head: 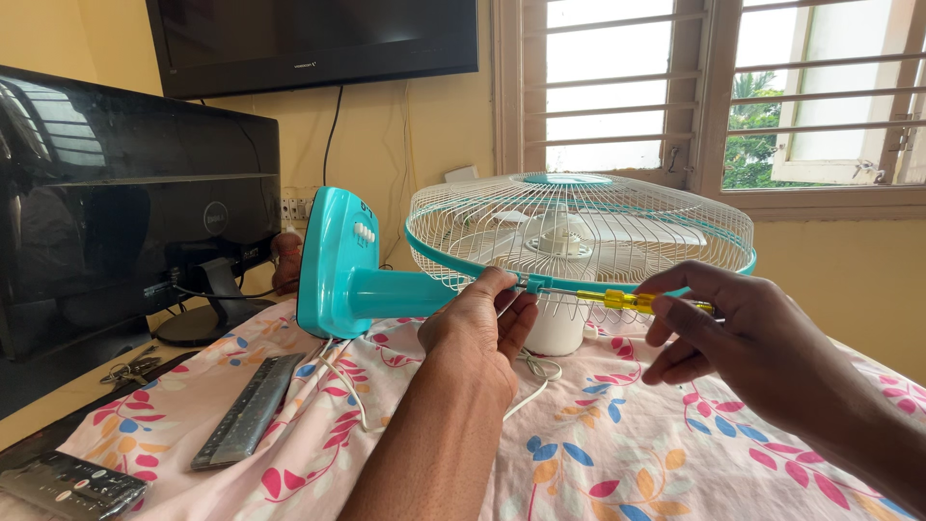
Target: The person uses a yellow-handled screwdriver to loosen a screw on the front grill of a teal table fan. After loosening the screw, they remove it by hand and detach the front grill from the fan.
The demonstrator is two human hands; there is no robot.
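A teal and white table fan (579,232) lies on its back on a flowered cloth (617,453), its wire cage facing up and its teal base (333,260) standing on edge at the left. My left hand (477,323) grips the teal rim of the cage at its near edge. My right hand (733,323) holds a screwdriver with a yellow handle (627,300), its shaft pointing left into the rim clip beside my left fingers. The fan's white cord (535,371) trails under my left hand.
A dark monitor (125,203) stands at the left, with a wall screen (318,39) above it. Two remotes (246,410) (72,485) lie at the lower left, with keys (125,369) near the monitor's foot. A barred window (714,92) is behind the fan.
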